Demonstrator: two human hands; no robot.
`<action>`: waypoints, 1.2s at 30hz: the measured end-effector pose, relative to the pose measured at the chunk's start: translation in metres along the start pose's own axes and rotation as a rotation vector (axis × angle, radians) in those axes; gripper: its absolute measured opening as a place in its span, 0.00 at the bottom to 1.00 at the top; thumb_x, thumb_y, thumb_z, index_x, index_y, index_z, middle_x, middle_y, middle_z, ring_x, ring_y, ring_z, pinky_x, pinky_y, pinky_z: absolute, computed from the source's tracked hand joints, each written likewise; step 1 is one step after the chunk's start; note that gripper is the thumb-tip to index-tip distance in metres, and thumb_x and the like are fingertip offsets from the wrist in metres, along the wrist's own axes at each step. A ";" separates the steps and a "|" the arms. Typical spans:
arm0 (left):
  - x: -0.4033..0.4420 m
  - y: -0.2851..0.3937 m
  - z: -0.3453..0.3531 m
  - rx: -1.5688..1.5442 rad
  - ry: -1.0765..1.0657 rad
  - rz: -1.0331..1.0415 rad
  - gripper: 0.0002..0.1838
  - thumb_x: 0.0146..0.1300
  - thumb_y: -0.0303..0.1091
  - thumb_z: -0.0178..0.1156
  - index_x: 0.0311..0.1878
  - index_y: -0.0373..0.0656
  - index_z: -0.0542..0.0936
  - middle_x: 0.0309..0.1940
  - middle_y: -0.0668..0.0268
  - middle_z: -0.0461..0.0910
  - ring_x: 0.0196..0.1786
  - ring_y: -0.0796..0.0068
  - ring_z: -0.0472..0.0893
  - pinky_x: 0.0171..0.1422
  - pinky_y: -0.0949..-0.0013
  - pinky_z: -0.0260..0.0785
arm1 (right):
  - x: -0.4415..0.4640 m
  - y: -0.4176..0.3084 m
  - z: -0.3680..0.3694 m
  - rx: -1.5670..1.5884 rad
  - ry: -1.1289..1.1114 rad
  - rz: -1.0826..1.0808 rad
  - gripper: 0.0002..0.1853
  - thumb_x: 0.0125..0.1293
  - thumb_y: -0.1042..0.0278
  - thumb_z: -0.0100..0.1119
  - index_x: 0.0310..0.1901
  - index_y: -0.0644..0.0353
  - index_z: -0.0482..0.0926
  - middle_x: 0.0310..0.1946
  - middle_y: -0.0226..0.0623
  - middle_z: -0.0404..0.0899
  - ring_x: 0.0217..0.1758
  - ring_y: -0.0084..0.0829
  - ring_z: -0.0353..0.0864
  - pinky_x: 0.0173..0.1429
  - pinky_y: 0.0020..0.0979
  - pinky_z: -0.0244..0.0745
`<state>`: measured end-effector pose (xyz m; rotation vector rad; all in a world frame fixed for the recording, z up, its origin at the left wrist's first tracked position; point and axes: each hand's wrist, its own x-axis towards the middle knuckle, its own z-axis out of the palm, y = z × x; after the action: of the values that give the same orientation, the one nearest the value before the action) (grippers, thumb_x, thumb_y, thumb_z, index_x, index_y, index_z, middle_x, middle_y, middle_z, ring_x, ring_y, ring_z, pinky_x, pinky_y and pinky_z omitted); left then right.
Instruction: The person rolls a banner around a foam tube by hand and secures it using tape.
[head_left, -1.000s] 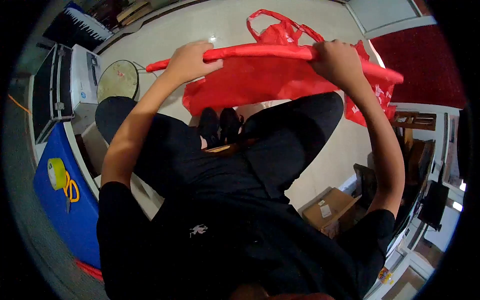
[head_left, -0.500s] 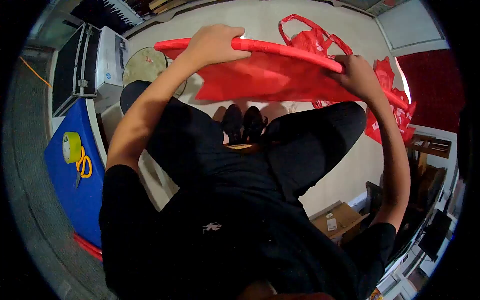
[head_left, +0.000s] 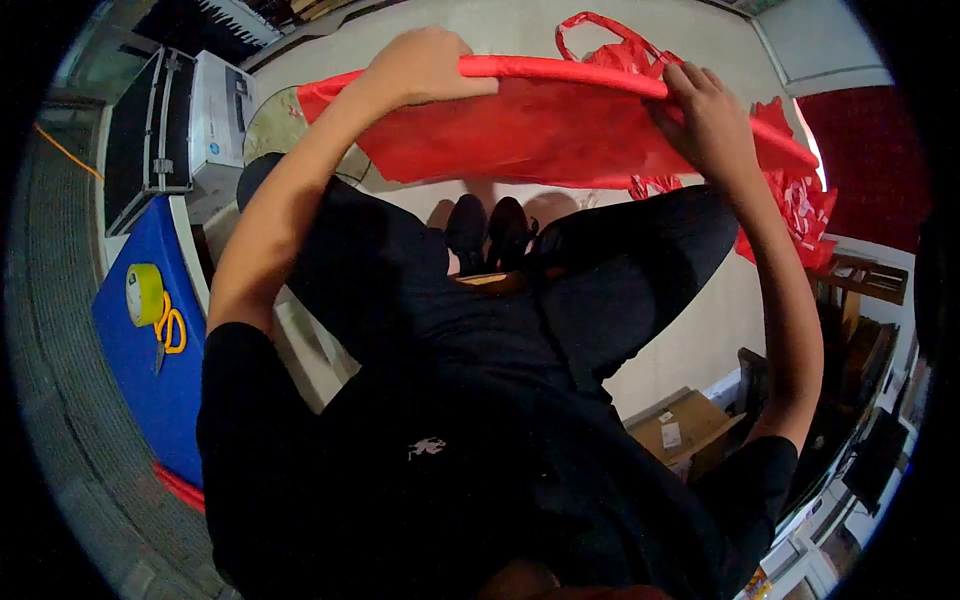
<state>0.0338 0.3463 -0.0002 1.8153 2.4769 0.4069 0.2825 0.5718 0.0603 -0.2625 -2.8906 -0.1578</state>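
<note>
Plainly, the biggest thing around is the pale floor (head_left: 670,345), spread out under and beyond the red sheet (head_left: 520,130). Next comes the person's own body in black clothes (head_left: 480,430), knees apart on the near side of the sheet. That sheet is held up crosswise over the floor, just past the knees, its thick rolled edge (head_left: 560,70) uppermost and the rest hanging down.

Well left of the sheet and nearer the body is a blue surface (head_left: 140,390); left of it too, farther forward, stand a black case (head_left: 150,130) and, beside that, a white box (head_left: 220,125). A cardboard box (head_left: 685,425) sits on the near side, to the right. Crumpled red material (head_left: 800,215) lies by the sheet's right end, and a red bag (head_left: 615,52) with a looped handle shows just behind its edge. The sheet's left end partly covers a round seat (head_left: 270,130).

The left hand (head_left: 425,68) is closed over the rolled edge — thumb on the near side, fingertips hidden. The right hand (head_left: 710,120) has its fingers bent and partly spread at the same edge, thumb lower; whether it grips, I cannot tell.

Black shoes (head_left: 465,225) rest below the sheet. Smallest, on the blue surface — yellow-green tape (head_left: 147,294) and yellow-handled scissors (head_left: 172,330).
</note>
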 end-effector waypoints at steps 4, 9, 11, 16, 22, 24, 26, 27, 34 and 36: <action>-0.005 -0.005 0.003 0.041 0.141 0.093 0.27 0.52 0.60 0.60 0.33 0.41 0.82 0.25 0.49 0.80 0.32 0.46 0.80 0.41 0.50 0.72 | 0.010 0.005 0.015 0.068 -0.432 0.174 0.15 0.55 0.58 0.65 0.40 0.58 0.78 0.31 0.44 0.81 0.36 0.48 0.82 0.40 0.48 0.76; -0.014 -0.002 -0.008 -0.033 -0.065 0.033 0.29 0.56 0.62 0.58 0.32 0.39 0.83 0.24 0.50 0.79 0.31 0.47 0.80 0.40 0.52 0.72 | 0.011 -0.004 0.029 0.130 -0.227 0.057 0.17 0.54 0.56 0.66 0.41 0.58 0.77 0.28 0.46 0.82 0.36 0.49 0.83 0.40 0.49 0.76; -0.018 -0.004 -0.006 0.072 0.078 0.058 0.29 0.57 0.62 0.58 0.31 0.39 0.83 0.23 0.50 0.79 0.30 0.48 0.79 0.39 0.52 0.72 | 0.007 -0.013 0.035 0.171 -0.143 0.052 0.15 0.53 0.55 0.67 0.36 0.56 0.82 0.29 0.46 0.82 0.37 0.49 0.83 0.41 0.49 0.77; -0.025 -0.009 -0.007 0.041 0.041 0.083 0.28 0.58 0.63 0.59 0.33 0.43 0.84 0.24 0.50 0.80 0.32 0.48 0.80 0.39 0.51 0.72 | 0.015 -0.017 0.045 0.167 -0.386 0.099 0.16 0.54 0.56 0.66 0.40 0.57 0.81 0.29 0.46 0.82 0.36 0.47 0.83 0.42 0.47 0.78; -0.036 -0.017 -0.006 0.073 0.128 0.133 0.22 0.56 0.54 0.63 0.36 0.42 0.80 0.31 0.53 0.81 0.37 0.49 0.81 0.42 0.51 0.72 | 0.028 -0.018 0.063 0.404 -0.445 -0.003 0.17 0.56 0.64 0.64 0.44 0.58 0.72 0.30 0.46 0.79 0.36 0.48 0.81 0.39 0.46 0.75; -0.034 -0.024 -0.006 0.087 -0.003 0.028 0.22 0.54 0.53 0.63 0.36 0.41 0.80 0.31 0.53 0.82 0.37 0.49 0.81 0.42 0.51 0.73 | 0.021 -0.031 0.064 0.305 -0.225 -0.041 0.17 0.56 0.62 0.65 0.45 0.58 0.76 0.32 0.46 0.81 0.37 0.48 0.82 0.40 0.47 0.76; -0.034 -0.027 -0.004 0.098 -0.129 -0.076 0.22 0.51 0.52 0.64 0.36 0.41 0.79 0.31 0.54 0.82 0.37 0.49 0.82 0.42 0.51 0.74 | 0.025 -0.038 0.059 0.201 -0.006 -0.077 0.18 0.55 0.61 0.65 0.46 0.57 0.79 0.34 0.45 0.82 0.39 0.48 0.83 0.42 0.47 0.77; -0.037 -0.024 -0.001 0.105 -0.003 -0.003 0.21 0.51 0.50 0.65 0.38 0.42 0.78 0.31 0.53 0.82 0.38 0.48 0.81 0.41 0.50 0.73 | 0.031 -0.040 0.050 0.252 -0.257 0.000 0.17 0.55 0.61 0.65 0.45 0.58 0.79 0.35 0.45 0.82 0.40 0.48 0.82 0.43 0.47 0.77; -0.039 -0.019 -0.002 0.119 0.087 -0.017 0.21 0.50 0.48 0.66 0.40 0.42 0.75 0.32 0.52 0.80 0.38 0.46 0.80 0.42 0.49 0.72 | 0.034 -0.049 0.060 0.354 -0.407 0.156 0.16 0.55 0.60 0.64 0.43 0.59 0.82 0.34 0.46 0.83 0.40 0.49 0.83 0.44 0.46 0.78; -0.036 -0.026 -0.002 0.085 -0.046 -0.036 0.22 0.50 0.48 0.66 0.41 0.42 0.76 0.33 0.52 0.80 0.39 0.46 0.80 0.42 0.49 0.72 | 0.028 -0.053 0.068 0.268 -0.142 0.038 0.15 0.55 0.59 0.64 0.41 0.58 0.84 0.32 0.48 0.83 0.38 0.49 0.83 0.44 0.46 0.78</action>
<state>0.0207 0.3048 -0.0089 1.7854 2.5287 0.2582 0.2306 0.5331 -0.0033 -0.2896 -2.9980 0.2636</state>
